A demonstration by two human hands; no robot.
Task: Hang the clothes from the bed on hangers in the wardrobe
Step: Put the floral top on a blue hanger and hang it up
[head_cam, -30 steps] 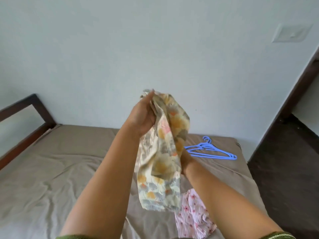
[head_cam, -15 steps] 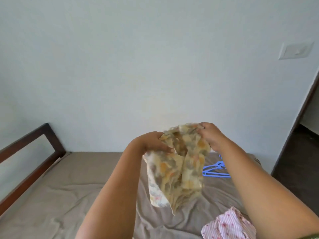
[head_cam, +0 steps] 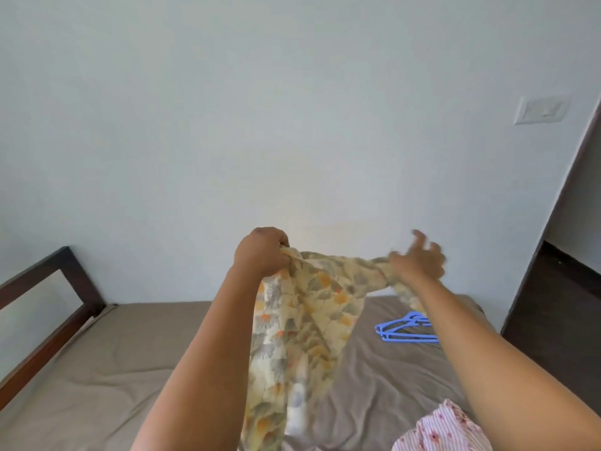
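Left hand (head_cam: 261, 253) grips floral garment (head_cam: 302, 323) above bed (head_cam: 97, 369); right hand (head_cam: 418, 260) blurred at its far corner; blue hangers (head_cam: 405, 328) beyond.

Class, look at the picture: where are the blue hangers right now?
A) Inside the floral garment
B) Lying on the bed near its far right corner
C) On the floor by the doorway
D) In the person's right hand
B: the blue hangers lie flat on the bed, apart from both hands and the floral garment.
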